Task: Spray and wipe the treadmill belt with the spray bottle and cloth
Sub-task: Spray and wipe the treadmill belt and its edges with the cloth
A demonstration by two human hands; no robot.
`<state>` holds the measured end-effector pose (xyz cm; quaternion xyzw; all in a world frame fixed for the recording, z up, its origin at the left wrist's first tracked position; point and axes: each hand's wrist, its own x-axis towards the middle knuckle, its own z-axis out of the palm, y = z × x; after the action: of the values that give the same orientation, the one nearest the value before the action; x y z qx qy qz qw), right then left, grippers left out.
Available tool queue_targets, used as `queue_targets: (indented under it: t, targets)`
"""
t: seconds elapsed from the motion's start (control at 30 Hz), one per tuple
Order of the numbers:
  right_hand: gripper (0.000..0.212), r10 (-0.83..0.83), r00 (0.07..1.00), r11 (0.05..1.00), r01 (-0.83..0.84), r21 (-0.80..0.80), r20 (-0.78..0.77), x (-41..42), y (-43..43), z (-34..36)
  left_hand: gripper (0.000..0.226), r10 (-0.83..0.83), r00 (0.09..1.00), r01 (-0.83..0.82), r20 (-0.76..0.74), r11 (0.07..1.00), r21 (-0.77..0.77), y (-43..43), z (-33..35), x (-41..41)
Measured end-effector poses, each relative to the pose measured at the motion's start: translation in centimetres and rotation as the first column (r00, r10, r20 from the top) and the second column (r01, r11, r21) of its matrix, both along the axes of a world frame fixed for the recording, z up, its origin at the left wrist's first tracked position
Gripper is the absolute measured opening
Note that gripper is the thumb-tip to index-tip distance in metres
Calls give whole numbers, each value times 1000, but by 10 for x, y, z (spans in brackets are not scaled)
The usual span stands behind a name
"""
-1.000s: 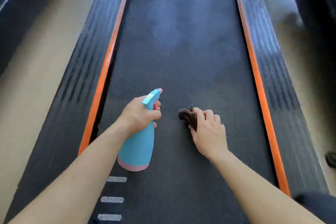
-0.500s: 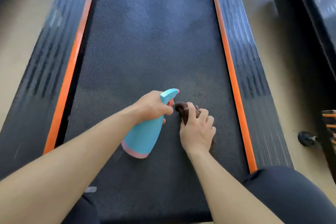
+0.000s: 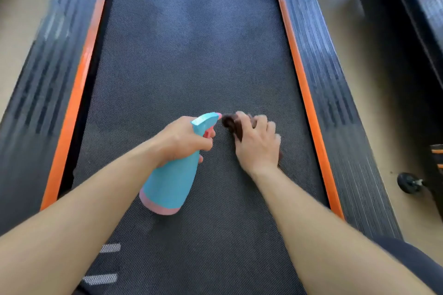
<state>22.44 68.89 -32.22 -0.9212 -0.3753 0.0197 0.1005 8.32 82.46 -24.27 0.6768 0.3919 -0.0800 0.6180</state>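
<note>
Head view. My left hand (image 3: 182,141) grips the neck of the blue-and-pink spray bottle (image 3: 170,182), which is tilted over the treadmill belt (image 3: 191,55) with its nozzle toward the cloth (image 3: 230,123). My right hand (image 3: 257,146) holds the dark brown cloth down on the belt, fingers curled over it, just right of the nozzle. Orange strips (image 3: 79,93) edge the belt. The white marks (image 3: 110,248) at near left are too blurred for me to read.

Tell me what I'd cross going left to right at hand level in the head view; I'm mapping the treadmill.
Left orange strip → spray bottle → right hand gripping the cloth → right orange strip → right side rail → black wheel.
</note>
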Motion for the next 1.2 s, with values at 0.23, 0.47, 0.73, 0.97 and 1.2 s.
queue_targets:
  t: [0.23, 0.47, 0.73, 0.97, 1.2]
  targets:
    - [44, -46, 996, 998, 42, -53, -83, 99, 90, 2, 51, 41, 999, -42, 21, 999, 32, 16, 2, -5]
    - [54, 511, 843, 860, -502, -96, 169, 73, 7, -8, 34, 94, 995, -97, 39, 993, 70, 27, -3, -6]
    - [45, 149, 983, 988, -143, -65, 104, 97, 69, -8, 38, 98, 993, -101, 59, 994, 50, 24, -5, -6]
    - [57, 542, 822, 838, -543, -44, 174, 52, -13, -13, 26, 112, 993, -114, 20, 988, 107, 20, 2, 2]
    - [44, 203, 978, 979, -201, -28, 55, 87, 69, -7, 26, 173, 985, -170, -9, 975, 147, 21, 6, -4]
